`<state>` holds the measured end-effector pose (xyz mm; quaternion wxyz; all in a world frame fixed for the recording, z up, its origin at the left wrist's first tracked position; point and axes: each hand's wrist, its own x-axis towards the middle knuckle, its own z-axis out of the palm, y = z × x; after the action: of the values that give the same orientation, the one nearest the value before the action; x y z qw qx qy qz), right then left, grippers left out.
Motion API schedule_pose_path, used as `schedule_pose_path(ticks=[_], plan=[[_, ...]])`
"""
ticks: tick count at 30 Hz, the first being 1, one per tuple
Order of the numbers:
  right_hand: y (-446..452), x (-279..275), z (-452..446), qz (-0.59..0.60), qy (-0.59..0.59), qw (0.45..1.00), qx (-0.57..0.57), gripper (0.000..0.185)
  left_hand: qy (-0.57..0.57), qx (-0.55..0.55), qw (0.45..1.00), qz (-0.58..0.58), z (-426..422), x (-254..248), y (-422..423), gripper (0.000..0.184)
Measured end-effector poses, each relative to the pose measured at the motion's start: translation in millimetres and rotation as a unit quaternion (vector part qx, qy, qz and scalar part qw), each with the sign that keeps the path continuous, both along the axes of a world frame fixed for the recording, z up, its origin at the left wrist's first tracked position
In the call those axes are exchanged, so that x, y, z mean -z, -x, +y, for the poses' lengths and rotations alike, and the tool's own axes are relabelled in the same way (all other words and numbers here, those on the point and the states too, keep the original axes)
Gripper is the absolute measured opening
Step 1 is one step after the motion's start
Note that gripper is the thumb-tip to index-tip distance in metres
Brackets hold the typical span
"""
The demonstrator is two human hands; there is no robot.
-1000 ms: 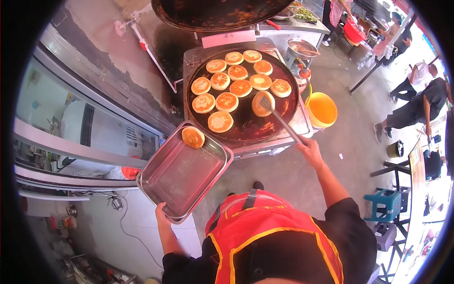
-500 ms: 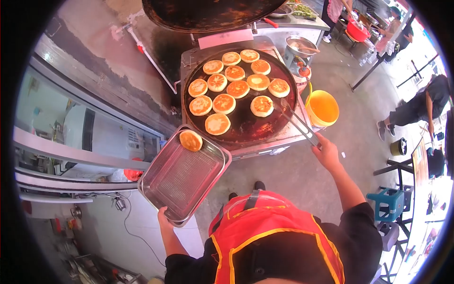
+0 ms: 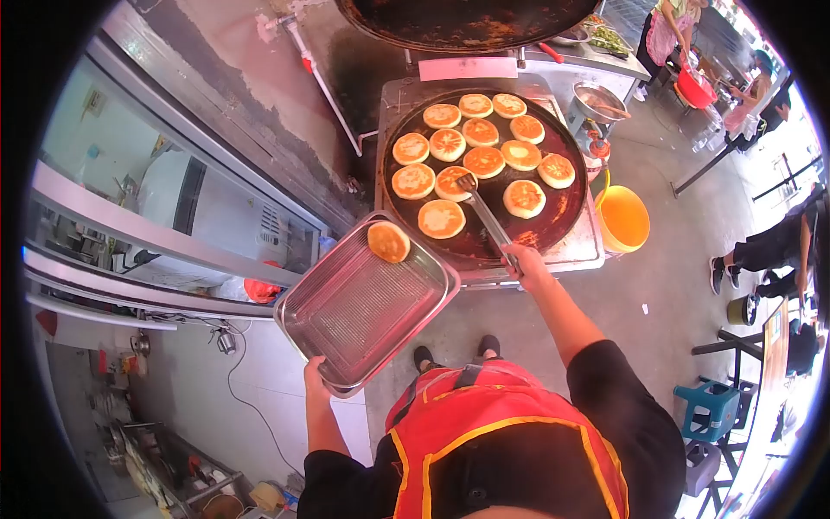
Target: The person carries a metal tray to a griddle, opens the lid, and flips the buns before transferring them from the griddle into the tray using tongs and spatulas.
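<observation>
My left hand [image 3: 316, 374] grips the near corner of a metal tray [image 3: 363, 303] with a perforated bottom. One browned flatbread [image 3: 389, 242] lies at the tray's far corner, beside the griddle. My right hand [image 3: 524, 263] is closed on the handle of metal tongs [image 3: 491, 216]. Their tips touch or hover just over a flatbread [image 3: 451, 183] left of the middle of the round black griddle [image 3: 553, 227]. Several round, browned flatbreads lie on the griddle, one of them [image 3: 524, 199] to the right of the tongs.
Above the griddle hangs its raised lid [image 3: 467, 26]. An orange bucket [image 3: 624, 220] and a pot [image 3: 600, 100] on a burner stand to the right. Glass windows run along the left. Blue stools [image 3: 709, 408] stand at right; people are farther back.
The tongs moved from the flatbread at right, now lying flat, to one farther left. My right hand moved left with them. The whole view has shifted, and the tray stays in my left hand.
</observation>
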<state>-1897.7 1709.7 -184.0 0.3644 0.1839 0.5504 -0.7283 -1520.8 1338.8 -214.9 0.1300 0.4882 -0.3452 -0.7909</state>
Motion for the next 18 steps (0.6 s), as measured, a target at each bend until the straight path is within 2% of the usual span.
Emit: schedule_pose_path(ticks=[2,6,9,12,15,18], plan=[[-6.8,-3.9,-13.8,0.023,0.009,1.000,0.012,0.012,0.005,0.014,1.000,0.001,-2.7,-2.9,2.5,0.044],[-37.2,-19.0,-11.5,0.144,-0.020,0.989,0.009,0.012,-0.016,0.018,0.999,0.029,-9.1,-6.9,6.1,0.046],[-69.0,-59.0,-5.7,0.163,-0.067,0.984,-0.011,0.019,-0.033,0.021,0.998,0.051,-10.5,-10.8,7.6,0.045],[-99.6,-83.4,-1.1,0.199,-0.073,0.974,-0.074,0.029,-0.033,0.016,0.997,0.072,-14.7,-5.9,6.6,0.041],[-123.3,-88.3,14.0,0.179,-0.079,0.969,-0.147,0.037,-0.013,0.006,0.999,0.053,-18.1,-0.1,6.3,0.040],[-141.1,-108.8,18.5,0.187,-0.169,0.941,-0.226,0.033,-0.010,0.003,0.998,0.054,-19.8,2.0,5.3,0.040]])
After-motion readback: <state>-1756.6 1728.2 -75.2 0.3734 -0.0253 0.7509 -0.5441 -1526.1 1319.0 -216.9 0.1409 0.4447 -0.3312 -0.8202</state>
